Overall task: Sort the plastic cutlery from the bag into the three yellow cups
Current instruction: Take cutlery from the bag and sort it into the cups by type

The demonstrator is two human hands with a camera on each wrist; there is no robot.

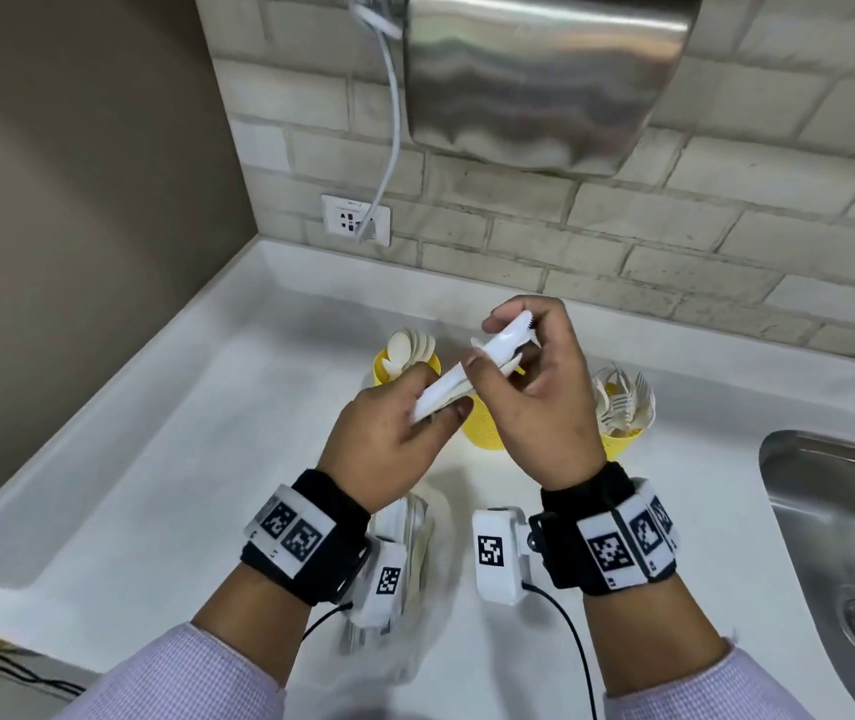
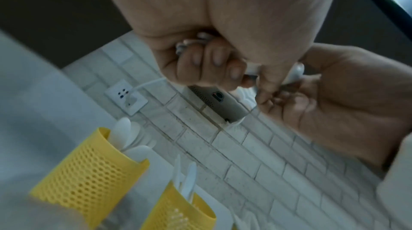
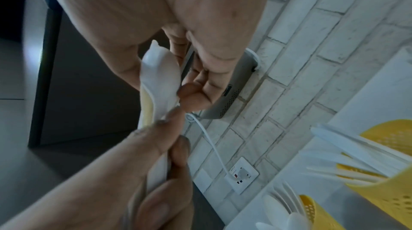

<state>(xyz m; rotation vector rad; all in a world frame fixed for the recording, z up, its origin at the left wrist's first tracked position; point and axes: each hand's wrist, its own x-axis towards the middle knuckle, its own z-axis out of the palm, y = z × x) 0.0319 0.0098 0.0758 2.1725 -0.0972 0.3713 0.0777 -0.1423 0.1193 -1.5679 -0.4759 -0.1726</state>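
A small bundle of white plastic cutlery (image 1: 472,366) is held in the air over the middle yellow cup (image 1: 482,431). My left hand (image 1: 441,392) pinches its near end. My right hand (image 1: 488,343) pinches the far end, where a serrated knife edge shows. The right wrist view shows the cutlery (image 3: 160,78) between thumb and fingers. The left cup (image 1: 389,374) holds spoons and the right cup (image 1: 623,441) holds forks. The clear bag (image 1: 415,527) lies on the counter under my left wrist, partly hidden.
The white counter (image 1: 155,485) meets a tiled wall. A steel sink (image 1: 841,537) lies at the right. A metal hand dryer (image 1: 545,80) hangs on the wall above the cups, its cable plugged into a socket (image 1: 355,220).
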